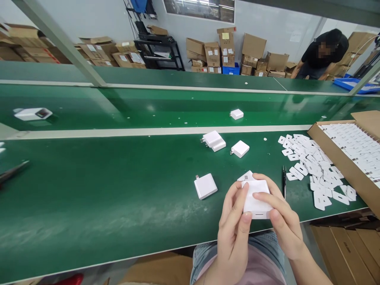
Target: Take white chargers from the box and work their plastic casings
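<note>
Head view: our left hand (234,225) and right hand (283,219) both clasp a white charger (255,201) at the near edge of the green table (103,206), fingers closed round its sides. At ten o'clock lies a second charger (205,186). At one o'clock sit black tweezers (284,181) — beyond them, a heap of white labels (314,170). Farther off, at eleven, a pair of chargers (214,141) — touching.
</note>
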{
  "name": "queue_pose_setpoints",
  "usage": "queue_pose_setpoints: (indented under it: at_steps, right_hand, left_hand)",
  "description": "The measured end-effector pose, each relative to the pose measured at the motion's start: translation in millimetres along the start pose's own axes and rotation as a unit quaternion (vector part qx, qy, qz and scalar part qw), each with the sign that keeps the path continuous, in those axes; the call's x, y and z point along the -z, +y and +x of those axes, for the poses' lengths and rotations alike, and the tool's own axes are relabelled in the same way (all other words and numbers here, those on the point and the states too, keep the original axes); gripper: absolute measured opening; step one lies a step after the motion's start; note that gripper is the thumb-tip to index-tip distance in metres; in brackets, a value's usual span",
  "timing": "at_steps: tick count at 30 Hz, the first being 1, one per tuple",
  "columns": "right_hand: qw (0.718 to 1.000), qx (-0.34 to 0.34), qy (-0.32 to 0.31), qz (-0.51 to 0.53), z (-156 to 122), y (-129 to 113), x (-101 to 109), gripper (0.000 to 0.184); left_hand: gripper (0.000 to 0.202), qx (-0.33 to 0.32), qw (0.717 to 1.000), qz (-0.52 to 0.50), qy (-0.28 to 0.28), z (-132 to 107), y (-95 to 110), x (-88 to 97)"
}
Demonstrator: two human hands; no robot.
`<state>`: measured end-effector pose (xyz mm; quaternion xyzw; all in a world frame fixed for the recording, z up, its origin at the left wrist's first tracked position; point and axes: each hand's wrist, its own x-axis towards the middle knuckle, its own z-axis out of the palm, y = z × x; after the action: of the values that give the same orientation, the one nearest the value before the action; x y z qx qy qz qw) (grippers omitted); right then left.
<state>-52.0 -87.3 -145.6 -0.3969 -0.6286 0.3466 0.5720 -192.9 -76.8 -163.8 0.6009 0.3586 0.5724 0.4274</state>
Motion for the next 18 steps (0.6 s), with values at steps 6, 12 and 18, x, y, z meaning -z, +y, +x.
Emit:
queue_pose_setpoints:
  at_steps: [6,12,18]
  right_hand:
    - [0.999,0.012,0.022,-0.026,1.3,-1.3,-4.5,0.032]
    - [0.999,0.005,0.048,-0.011,5.8,-7.7,-10.9,0.025]
    - [0.998,-0.007,0.064,-0.014,3.8,-2.3,-13.5,0.024]
  left_hand:
    - [0.041,0.027,0.999,-0.025,0.017,-4.7,-3.6,-3.8]
    - [0.036,0.039,0.998,-0.018,0.039,-8.3,-5.3,-6.0]
    - [0.027,0.035,0.995,-0.011,0.097,0.3,-5.5,-10.7]
